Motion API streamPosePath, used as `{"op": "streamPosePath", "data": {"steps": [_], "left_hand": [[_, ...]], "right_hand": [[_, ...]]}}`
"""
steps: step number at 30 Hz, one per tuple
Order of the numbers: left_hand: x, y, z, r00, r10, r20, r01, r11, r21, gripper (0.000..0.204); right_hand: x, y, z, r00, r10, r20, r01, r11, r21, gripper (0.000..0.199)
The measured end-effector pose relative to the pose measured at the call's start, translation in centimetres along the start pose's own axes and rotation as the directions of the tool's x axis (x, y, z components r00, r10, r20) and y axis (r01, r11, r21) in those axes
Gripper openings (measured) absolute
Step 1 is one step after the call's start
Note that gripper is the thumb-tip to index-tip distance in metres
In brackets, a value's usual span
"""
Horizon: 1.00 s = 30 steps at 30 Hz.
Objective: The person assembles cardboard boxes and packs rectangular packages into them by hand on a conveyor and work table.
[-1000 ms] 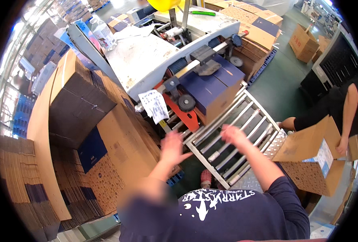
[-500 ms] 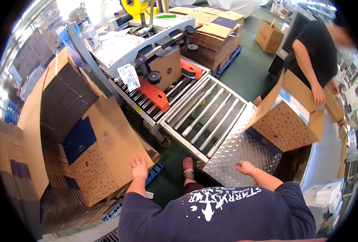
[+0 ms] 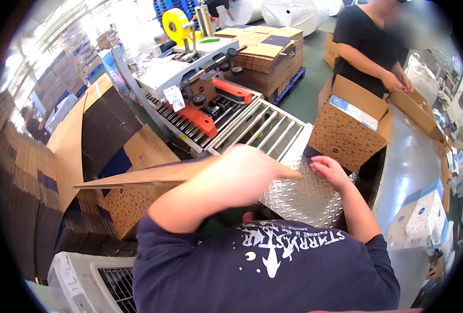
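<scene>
My left hand [image 3: 247, 169] is shut on a flat, folded brown cardboard box [image 3: 153, 175], held level across my front, its far end pointing left. My right hand [image 3: 328, 169] reaches to the box's right end, fingers curled at its edge above a diamond-pattern metal plate [image 3: 304, 201]. Beyond the plate lies a roller conveyor [image 3: 257, 128] that leads into a carton taping machine [image 3: 200, 83] with orange guards and a yellow tape roll [image 3: 175, 22].
Stacks of flattened cartons [image 3: 106, 130] lean at my left. A person in a black shirt [image 3: 372, 36] handles an open patterned carton [image 3: 351, 128] at the right, beside a grey table [image 3: 414, 156]. A pallet of flat boxes [image 3: 268, 52] stands behind the machine.
My left hand has lifted a flat carton off the left stack and swung it across my front. My right hand rose from the metal plate to the carton's end. The view shifted.
</scene>
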<state>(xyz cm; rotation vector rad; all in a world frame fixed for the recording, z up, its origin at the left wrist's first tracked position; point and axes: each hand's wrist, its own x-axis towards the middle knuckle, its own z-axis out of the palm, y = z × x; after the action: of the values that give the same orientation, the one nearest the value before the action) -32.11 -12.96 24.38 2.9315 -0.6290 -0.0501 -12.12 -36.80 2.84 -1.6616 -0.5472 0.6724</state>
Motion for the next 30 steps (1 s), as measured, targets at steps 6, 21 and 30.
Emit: {"op": "streamPosePath", "data": {"steps": [6,21,30], "left_hand": [[9.7,9.5,8.4,0.762,0.43,0.483,-0.522,0.85,0.067,0.016],[26.2,-13.5,9.1,0.828,-0.392,-0.401,0.207,0.878,-0.431,0.081],[22.9,-17.7,8.2,0.879,-0.134,-0.457,-0.277,0.636,-0.72,0.071]], "right_hand": [[-4.1,-9.4,6.1,0.88,-0.245,0.407,0.215,0.969,0.118,0.055],[-7.1,-8.0,1.6,0.995,-0.095,-0.038,0.102,0.873,0.478,0.073],[-10.2,-12.4,-6.2,0.828,-0.054,-0.558,0.049,0.999,-0.024,0.042]]}}
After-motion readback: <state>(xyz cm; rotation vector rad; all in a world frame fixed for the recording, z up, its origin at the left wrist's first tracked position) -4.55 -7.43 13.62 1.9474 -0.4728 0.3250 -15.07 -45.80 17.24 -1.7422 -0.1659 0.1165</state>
